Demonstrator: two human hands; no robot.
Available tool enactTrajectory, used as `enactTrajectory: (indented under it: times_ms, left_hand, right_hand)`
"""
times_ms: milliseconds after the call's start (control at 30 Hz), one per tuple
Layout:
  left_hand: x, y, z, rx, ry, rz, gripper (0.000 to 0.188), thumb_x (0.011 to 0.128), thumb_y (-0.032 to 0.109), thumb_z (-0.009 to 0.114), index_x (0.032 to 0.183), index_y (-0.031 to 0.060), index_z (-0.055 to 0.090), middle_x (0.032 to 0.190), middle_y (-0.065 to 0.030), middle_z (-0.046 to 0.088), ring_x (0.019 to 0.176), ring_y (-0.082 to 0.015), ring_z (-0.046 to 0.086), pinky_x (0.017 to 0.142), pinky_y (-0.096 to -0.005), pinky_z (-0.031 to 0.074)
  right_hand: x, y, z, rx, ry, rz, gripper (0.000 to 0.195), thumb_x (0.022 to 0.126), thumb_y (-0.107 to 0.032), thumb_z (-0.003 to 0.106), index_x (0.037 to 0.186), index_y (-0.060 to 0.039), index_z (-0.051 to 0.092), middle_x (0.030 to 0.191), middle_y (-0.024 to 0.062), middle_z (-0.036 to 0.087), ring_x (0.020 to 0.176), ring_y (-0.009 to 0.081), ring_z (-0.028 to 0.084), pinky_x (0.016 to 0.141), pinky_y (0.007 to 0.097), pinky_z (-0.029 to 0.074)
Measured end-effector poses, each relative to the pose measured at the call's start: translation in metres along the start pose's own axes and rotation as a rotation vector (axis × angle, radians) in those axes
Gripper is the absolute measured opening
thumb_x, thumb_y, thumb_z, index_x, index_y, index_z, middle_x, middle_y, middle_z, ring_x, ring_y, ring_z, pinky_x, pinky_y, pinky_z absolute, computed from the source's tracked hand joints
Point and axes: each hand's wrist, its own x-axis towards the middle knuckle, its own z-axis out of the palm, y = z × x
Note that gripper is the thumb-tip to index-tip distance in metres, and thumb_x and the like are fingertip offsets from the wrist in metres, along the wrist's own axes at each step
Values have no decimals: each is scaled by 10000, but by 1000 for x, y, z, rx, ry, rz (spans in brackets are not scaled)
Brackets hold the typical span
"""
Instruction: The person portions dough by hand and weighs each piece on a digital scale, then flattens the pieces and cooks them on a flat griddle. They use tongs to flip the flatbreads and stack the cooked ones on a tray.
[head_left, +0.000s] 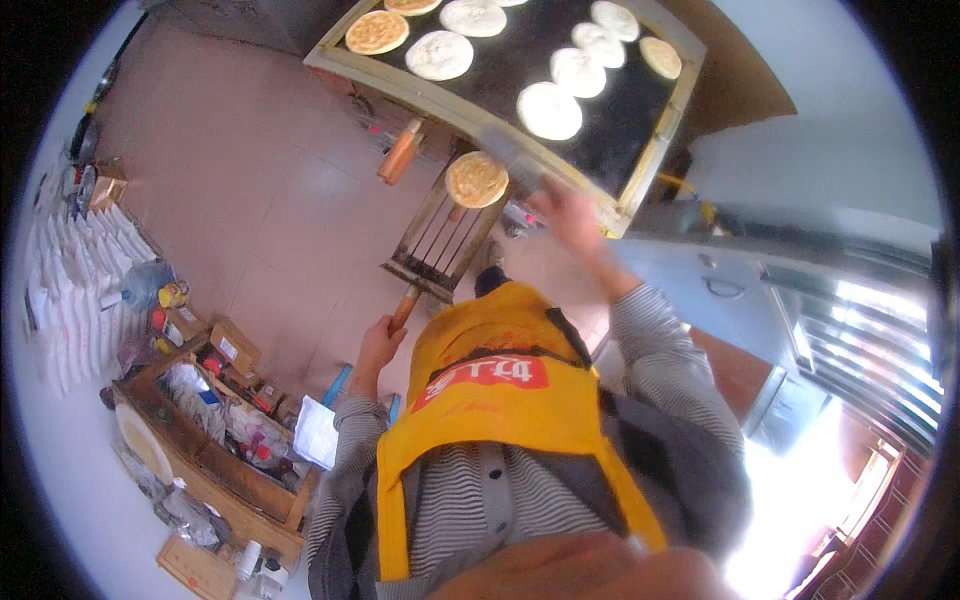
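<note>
My left hand (381, 343) is closed around the wooden handle (406, 306) of a pulled-out metal rack (442, 244) with long bars. A browned flatbread (477, 180) lies at the rack's far end, by the griddle's front. My right hand (571, 214) is blurred by motion beside the griddle's front edge, right of that bread. A grey smear (514, 154) reaches from its fingers over the edge; whether it is a held tool cannot be told. On the dark griddle (495, 82) lie several pale dough rounds (550, 111) and a few browned flatbreads (377, 32).
A second wooden handle (400, 154) juts from the griddle's front, left of the rack. White sacks (79, 285) line the wall at left. Nearer stands a wooden cabinet (202, 442) with bags and boxes. A metal counter (690, 281) is at right.
</note>
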Motion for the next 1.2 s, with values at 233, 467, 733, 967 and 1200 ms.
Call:
enactTrajectory:
  times_ms: [233,467,733,967,1200]
  left_hand:
    - [6,14,-6,58,-28,-107,345,851,277,699,1081,33,613,955,-214,682,920,-402,649,792,-449,516]
    - [-6,-8,4,-7,-8,-208,362,853,271,693,1118,38,613,995,-219,682,970,-398,647,822,-447,515]
    - [-8,15,-3,7,-21,-191,378,908,366,630,1069,23,641,951,-222,677,912,-385,650,794,-439,505]
    - [5,12,-14,-114,-111,-120,462,943,459,559,1038,16,647,910,-212,672,860,-396,636,761,-457,496]
    - [7,6,-18,-45,-142,68,453,963,446,510,1027,17,638,972,-227,659,926,-409,620,799,-461,489]
  right_hand:
    - [155,268,-91,1411,408,1050,362,999,-332,539,1070,23,523,813,167,624,548,203,545,446,309,448]
    - [237,300,-93,1329,524,941,318,1014,-254,511,1016,64,533,814,175,640,557,214,555,451,332,457]
    - [74,103,-77,465,281,536,223,946,-270,621,1028,-69,671,686,-19,582,597,36,523,511,220,416]
    - [-82,-1,-3,-94,-182,-72,390,828,-153,682,1203,-73,616,1053,137,662,852,291,671,714,351,556]
    - [-117,-22,57,-550,-328,-271,479,843,-189,642,1295,-96,517,1056,107,600,937,279,623,716,385,555]
